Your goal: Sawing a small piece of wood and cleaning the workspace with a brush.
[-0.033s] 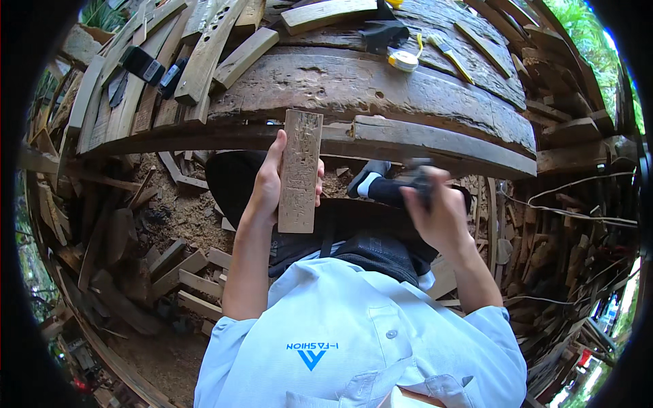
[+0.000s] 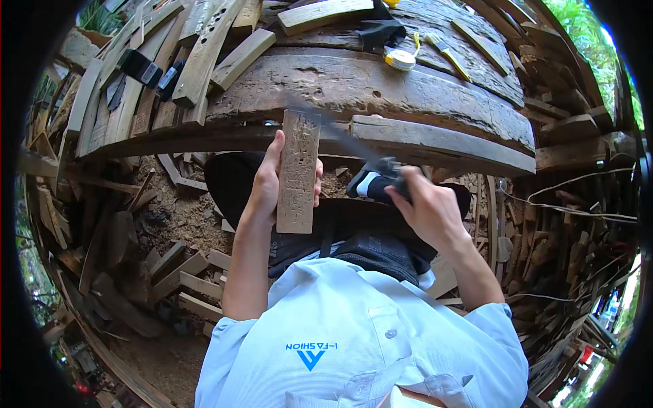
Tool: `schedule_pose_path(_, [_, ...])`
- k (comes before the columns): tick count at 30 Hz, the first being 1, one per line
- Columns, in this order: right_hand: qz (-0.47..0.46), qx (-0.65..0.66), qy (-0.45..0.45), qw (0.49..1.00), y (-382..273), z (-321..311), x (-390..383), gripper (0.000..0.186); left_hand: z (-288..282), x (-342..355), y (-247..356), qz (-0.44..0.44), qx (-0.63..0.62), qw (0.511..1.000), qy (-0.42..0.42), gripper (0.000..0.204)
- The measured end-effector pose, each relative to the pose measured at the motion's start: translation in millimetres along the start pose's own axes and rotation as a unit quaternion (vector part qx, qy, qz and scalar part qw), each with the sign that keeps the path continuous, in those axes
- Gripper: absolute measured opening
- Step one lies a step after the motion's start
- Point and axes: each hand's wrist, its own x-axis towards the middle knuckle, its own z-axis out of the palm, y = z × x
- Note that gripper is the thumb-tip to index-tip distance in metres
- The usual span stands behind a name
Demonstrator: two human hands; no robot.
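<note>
My left hand [image 2: 269,177] is closed around a short rectangular wooden block [image 2: 298,173], held upright with thumb on its left edge and fingers on its right. The block's facing surface is pitted and scored. My right hand [image 2: 428,207] grips the dark handle of a long, thin, blade-like tool [image 2: 355,145]. Motion smears this tool, so its exact kind is unclear. From the hand it slants up and left, its far end passing over or behind the block's top; whether they touch cannot be told.
Beyond my hands stands a rough timber bench [image 2: 306,85]. On it lie a tape measure [image 2: 400,59], a paintbrush [image 2: 449,57], a black cloth [image 2: 381,34], a black battery-like object [image 2: 140,67] and several planks. Wood scraps [image 2: 197,285] and sawdust cover the ground; timber is stacked at right.
My right hand has shifted slightly left and turned, bringing the long tool across toward the block's top. My left hand and the block have barely moved.
</note>
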Motion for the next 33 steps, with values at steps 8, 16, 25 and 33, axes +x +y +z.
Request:
schedule_pose_path(8, [-0.020, -0.082, -0.022, 0.996, -2.3, 5.3, 8.8, 0.031, -7.5, 5.9, -2.4, 0.001, -0.041, 0.999, -0.001, 0.069])
schedule_pose_path(16, [0.040, -0.125, -0.120, 0.984, 11.7, 18.2, 7.1, 0.035, -15.7, 7.6, -7.1, -0.001, -0.037, 0.999, 0.023, 0.069])
schedule_pose_path(25, [0.067, -0.057, -0.151, 0.985, 19.5, 11.7, 8.1, 0.040, -16.7, 7.9, -16.2, 0.001, -0.020, 1.000, 0.009, 0.068])
schedule_pose_path(33, [0.263, -0.037, 0.128, 0.956, 128.2, -64.9, 66.5, 0.047, -25.0, -5.4, -7.4, 0.035, 0.053, 0.995, 0.079, 0.073])
